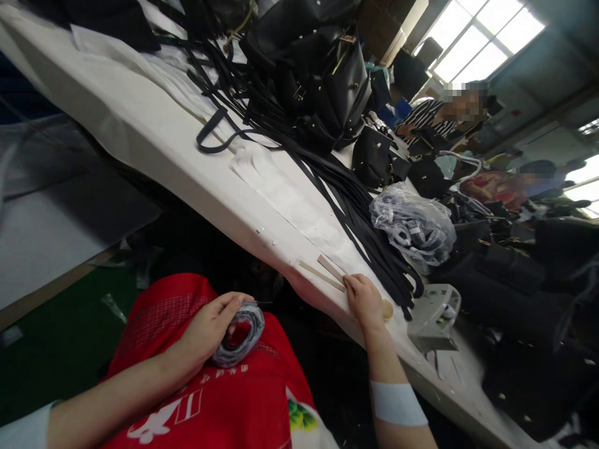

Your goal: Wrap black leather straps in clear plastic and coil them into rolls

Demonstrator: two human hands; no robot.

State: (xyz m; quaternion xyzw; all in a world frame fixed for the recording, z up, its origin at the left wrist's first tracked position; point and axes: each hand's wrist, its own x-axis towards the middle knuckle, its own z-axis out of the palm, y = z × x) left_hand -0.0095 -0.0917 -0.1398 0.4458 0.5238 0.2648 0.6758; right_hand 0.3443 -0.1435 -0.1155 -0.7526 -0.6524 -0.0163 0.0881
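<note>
My left hand (216, 325) is closed round the edge of a coiled grey roll (253, 340), which rests over the red apron (196, 399) on my lap. A thin dark point sticks out past its fingertips; its kind is unclear. Over on the white-covered table, my right hand (365, 300) pinches the near end of a narrow beige strip (330, 268). Another beige strip (317, 272) lies close beside it, its near end by the same fingertips. Next to the right wrist sits a small yellowish roll (387, 308), partly hidden by the hand.
Long black straps (346, 206) run along the table (187, 168). Black bags (322, 75) are heaped behind them. A clear plastic bag of grey pieces (412, 224) and a white box-like holder (433, 318) stand to the right. A person in a striped top (425, 118) is across the table.
</note>
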